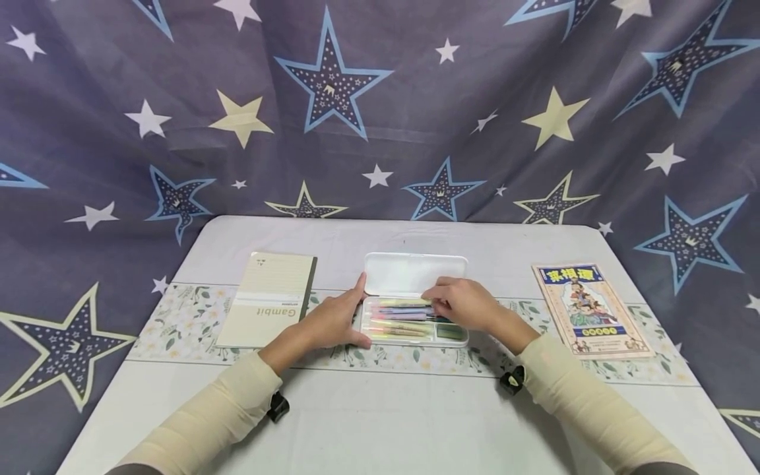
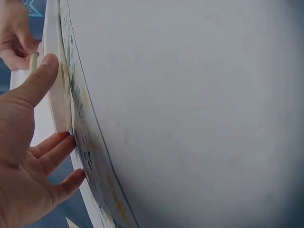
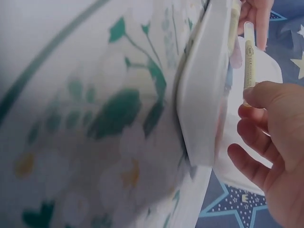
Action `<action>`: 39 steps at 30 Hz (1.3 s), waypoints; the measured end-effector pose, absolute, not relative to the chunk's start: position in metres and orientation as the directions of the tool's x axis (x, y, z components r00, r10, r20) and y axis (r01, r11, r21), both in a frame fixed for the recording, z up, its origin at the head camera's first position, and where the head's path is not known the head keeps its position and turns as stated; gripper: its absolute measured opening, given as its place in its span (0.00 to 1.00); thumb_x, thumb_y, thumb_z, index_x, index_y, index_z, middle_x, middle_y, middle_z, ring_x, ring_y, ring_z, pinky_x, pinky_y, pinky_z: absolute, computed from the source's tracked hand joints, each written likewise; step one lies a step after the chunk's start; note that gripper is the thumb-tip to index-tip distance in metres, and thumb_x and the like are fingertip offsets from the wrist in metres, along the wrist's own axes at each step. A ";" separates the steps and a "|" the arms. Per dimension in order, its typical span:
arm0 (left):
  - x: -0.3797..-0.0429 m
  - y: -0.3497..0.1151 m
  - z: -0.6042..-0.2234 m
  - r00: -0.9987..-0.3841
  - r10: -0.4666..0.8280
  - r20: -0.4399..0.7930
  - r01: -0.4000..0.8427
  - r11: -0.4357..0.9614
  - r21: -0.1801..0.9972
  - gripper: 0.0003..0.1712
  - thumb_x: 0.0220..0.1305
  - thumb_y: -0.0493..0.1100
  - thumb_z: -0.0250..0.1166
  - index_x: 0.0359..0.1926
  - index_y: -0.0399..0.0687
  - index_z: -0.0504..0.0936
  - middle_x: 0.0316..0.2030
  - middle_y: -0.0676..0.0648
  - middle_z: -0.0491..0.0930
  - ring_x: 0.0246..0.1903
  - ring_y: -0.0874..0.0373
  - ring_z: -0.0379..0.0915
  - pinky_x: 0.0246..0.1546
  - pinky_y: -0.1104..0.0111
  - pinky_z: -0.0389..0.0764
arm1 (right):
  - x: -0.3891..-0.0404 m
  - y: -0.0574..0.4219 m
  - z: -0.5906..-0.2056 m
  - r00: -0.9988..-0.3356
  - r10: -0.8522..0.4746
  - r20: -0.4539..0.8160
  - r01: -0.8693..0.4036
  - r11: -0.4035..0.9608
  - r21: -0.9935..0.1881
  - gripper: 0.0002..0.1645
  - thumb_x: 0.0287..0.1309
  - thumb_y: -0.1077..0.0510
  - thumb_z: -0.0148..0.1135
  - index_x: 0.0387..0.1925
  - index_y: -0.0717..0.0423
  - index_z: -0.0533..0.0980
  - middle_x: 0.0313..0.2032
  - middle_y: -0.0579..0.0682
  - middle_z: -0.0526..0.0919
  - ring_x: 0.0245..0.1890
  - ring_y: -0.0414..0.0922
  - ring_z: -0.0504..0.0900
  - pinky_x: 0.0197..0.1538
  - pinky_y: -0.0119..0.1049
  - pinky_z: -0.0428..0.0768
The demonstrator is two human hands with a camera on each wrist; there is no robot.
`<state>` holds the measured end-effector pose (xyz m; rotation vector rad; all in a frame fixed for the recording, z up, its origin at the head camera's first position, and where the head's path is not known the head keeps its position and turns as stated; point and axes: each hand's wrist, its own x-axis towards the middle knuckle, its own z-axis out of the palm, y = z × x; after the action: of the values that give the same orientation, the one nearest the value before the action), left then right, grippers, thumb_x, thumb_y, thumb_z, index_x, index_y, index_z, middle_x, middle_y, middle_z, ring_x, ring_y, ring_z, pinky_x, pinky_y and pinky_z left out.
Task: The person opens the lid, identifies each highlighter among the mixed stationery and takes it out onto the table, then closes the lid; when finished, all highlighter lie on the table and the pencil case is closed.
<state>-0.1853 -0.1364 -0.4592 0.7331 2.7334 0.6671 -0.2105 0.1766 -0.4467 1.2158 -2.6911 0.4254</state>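
Note:
A white pencil case (image 1: 415, 342) lies with its lid (image 1: 415, 274) raised back and several pens inside. My left hand (image 1: 337, 320) holds the case's left end, its thumb at the front corner and its fingers spread toward the hinge. In the left wrist view, that thumb (image 2: 45, 73) lies against the case's front side. Over the right part of the case, my right hand (image 1: 466, 303) pinches a pale yellow highlighter (image 3: 250, 59) between thumb and index finger. The other fingers are loosely curled. Pink, purple and yellow pens (image 1: 400, 316) lie in the long compartment.
A cream notebook (image 1: 267, 300) lies left of the case. To the right is a booklet (image 1: 594, 310) with an illustrated cover. A floral strip (image 1: 196, 323) crosses the white table (image 1: 380, 422). Behind hangs a dark curtain (image 1: 380, 152) with stars.

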 end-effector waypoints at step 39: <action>-0.185 -0.137 -0.457 -0.845 0.523 -0.114 0.408 0.767 0.495 0.83 0.46 0.64 0.81 0.82 0.45 0.29 0.70 0.49 0.71 0.64 0.50 0.74 0.67 0.53 0.72 | -0.208 0.295 -0.433 -0.708 -0.605 0.365 -0.683 0.717 -0.137 0.16 0.57 0.67 0.71 0.47 0.51 0.87 0.34 0.45 0.87 0.24 0.31 0.72 0.27 0.31 0.72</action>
<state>-0.1851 -0.1365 -0.4573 0.7286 2.7169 0.6783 -0.2081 0.2952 -0.4329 1.0121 -2.6295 0.3797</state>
